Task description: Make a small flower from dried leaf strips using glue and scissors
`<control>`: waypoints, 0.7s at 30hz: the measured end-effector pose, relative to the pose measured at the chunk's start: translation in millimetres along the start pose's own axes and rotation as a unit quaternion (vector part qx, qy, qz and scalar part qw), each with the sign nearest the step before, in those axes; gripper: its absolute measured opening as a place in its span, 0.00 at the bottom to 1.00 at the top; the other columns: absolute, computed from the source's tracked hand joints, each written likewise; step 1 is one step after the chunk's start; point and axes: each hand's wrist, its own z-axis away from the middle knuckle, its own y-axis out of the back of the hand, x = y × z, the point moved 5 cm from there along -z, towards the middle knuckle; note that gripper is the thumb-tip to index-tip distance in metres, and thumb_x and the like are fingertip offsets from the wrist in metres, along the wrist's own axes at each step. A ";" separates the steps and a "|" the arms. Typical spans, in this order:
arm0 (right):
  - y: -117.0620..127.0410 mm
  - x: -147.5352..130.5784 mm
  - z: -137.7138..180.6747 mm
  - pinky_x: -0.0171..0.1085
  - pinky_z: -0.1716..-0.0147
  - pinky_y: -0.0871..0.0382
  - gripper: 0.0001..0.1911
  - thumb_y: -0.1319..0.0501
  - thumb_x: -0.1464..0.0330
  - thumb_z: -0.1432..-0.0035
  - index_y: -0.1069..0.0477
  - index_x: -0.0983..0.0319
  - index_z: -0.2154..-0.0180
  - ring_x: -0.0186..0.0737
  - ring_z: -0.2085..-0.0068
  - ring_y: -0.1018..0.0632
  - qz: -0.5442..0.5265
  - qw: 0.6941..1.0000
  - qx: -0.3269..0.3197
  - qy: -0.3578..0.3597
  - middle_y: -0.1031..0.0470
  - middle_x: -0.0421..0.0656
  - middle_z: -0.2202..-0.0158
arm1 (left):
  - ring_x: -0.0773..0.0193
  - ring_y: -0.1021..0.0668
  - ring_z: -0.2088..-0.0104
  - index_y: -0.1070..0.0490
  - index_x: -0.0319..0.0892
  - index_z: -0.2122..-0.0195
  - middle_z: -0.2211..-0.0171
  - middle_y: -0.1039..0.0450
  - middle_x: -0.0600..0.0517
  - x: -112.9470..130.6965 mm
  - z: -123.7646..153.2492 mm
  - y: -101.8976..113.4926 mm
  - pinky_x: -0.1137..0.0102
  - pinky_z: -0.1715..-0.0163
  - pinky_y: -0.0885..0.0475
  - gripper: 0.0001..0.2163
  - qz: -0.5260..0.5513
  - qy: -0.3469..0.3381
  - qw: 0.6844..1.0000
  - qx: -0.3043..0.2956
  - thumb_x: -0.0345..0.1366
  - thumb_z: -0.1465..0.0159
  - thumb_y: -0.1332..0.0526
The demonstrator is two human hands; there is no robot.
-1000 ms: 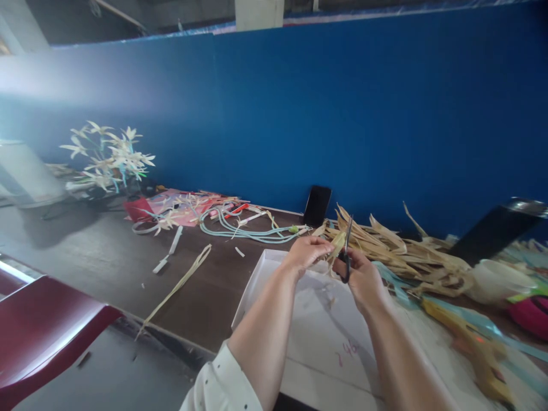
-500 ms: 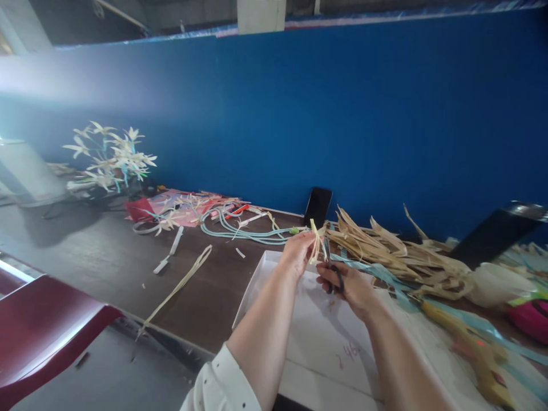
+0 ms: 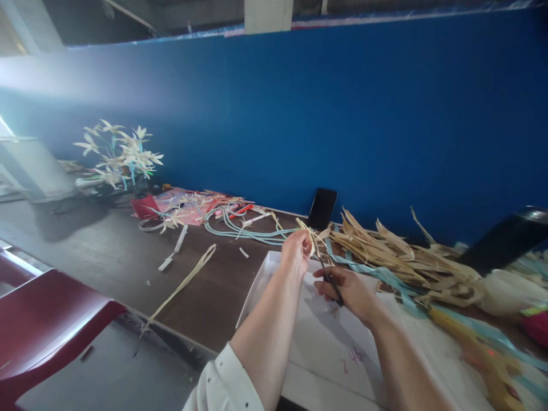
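Observation:
My left hand [image 3: 297,249] pinches a small pale yellow flower of dried husk strips [image 3: 313,240], its narrow petals sticking out above and beside the fingers. My right hand [image 3: 342,288] holds a pair of dark scissors [image 3: 330,281], blades pointing up towards the husk flower. The blade tips are close to its strips; whether they touch I cannot tell. Both hands are over a shallow white box lid [image 3: 319,337] with purple writing on it. A pile of dried corn husks [image 3: 398,251] lies just right of the hands.
A black phone [image 3: 322,208] leans against the blue partition [image 3: 363,114]. Light blue cords [image 3: 240,231] and husk strips [image 3: 188,279] lie to the left. A finished flower arrangement [image 3: 124,151] stands farther left. A yellow glue gun [image 3: 475,348] is at right; a red chair [image 3: 55,325] at lower left.
The husk flower has turned and tilted in my left hand. My right hand has rotated the scissors, so their handles now show edge-on. The view has shifted slightly.

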 end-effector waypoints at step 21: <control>4.5 -2.4 -1.0 0.34 0.78 0.39 0.20 0.34 0.57 0.56 0.28 0.63 0.62 0.35 0.77 0.29 -0.028 0.999 0.044 -0.008 0.27 0.41 0.78 | 0.77 0.38 0.86 0.37 0.36 0.78 0.86 0.42 0.59 -6.0 3.6 -2.4 0.78 0.83 0.43 0.06 0.040 0.064 0.996 0.051 0.28 0.51 0.38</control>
